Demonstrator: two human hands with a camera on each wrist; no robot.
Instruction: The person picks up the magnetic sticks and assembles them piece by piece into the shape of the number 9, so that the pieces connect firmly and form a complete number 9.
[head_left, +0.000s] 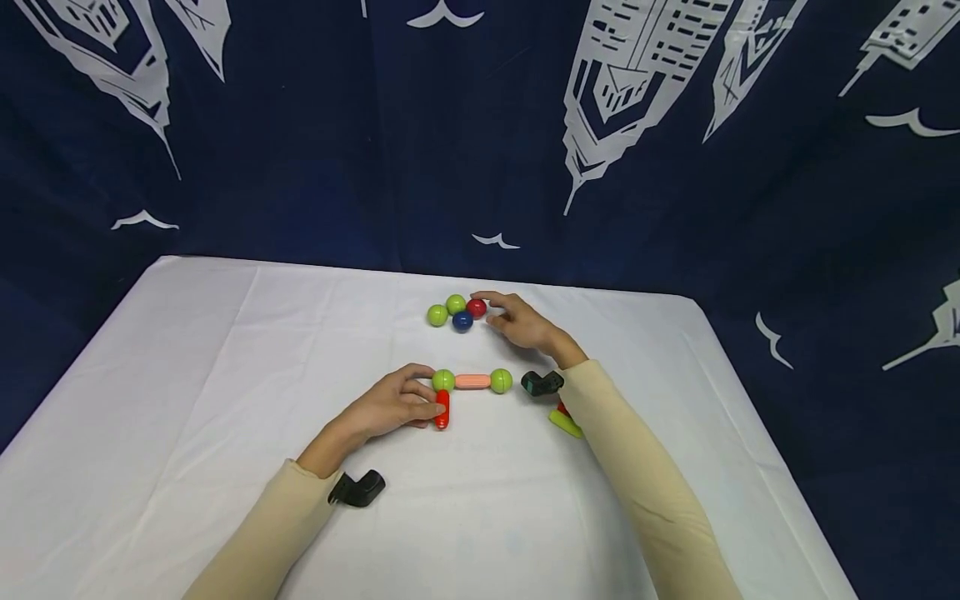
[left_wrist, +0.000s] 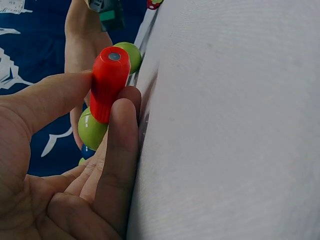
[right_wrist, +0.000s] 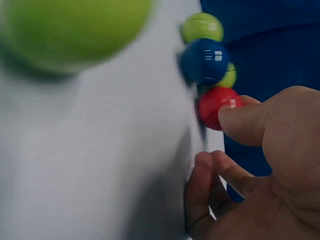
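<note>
My left hand (head_left: 386, 402) holds a short red rod (head_left: 442, 413) between thumb and fingers; in the left wrist view its end shows a grey metal disc (left_wrist: 114, 57). The rod's far end meets a green ball (head_left: 443, 381), which joins a pink rod (head_left: 472, 382) lying sideways with a second green ball (head_left: 501, 381) at its other end. Farther back, my right hand (head_left: 521, 322) reaches to a red ball (head_left: 476, 309), forefinger at its top and thumb at its near side. In the right wrist view the thumb (right_wrist: 245, 122) overlaps that ball.
Beside the red ball sit a blue ball (head_left: 462, 322) and two green balls, one at the left (head_left: 437, 315). A yellow-green rod (head_left: 565, 423) and a red piece lie partly under the right sleeve (head_left: 637, 467). A dark blue printed curtain (head_left: 315, 167) hangs behind the white-covered table (head_left: 187, 375).
</note>
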